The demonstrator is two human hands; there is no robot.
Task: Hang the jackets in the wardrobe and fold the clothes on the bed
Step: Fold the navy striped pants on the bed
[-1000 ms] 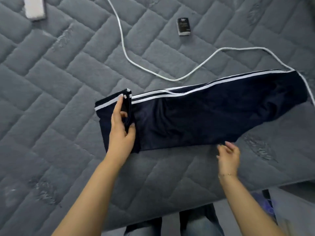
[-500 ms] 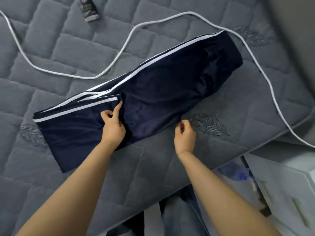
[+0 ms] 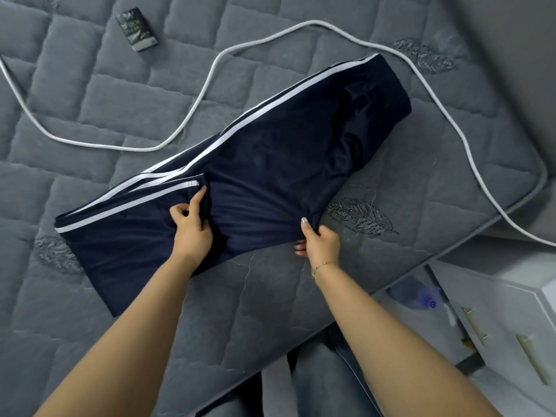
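The navy trousers [image 3: 270, 164] with white side stripes lie diagonally across the grey quilted bed [image 3: 90, 100], one end folded over onto the middle. The left hand [image 3: 192, 227] pinches the edge of that folded end, fingers [image 3: 197, 201] curled round the cloth. The right hand [image 3: 320, 240] grips the near edge of the trousers, bunching the fabric between thumb and fingers. A white cable [image 3: 210, 70] loops over the bed beyond and around the far end of the trousers. A small dark packet [image 3: 137, 33] lies well apart, further up the bed. A white cabinet [image 3: 511, 326] stands beside the bed corner.
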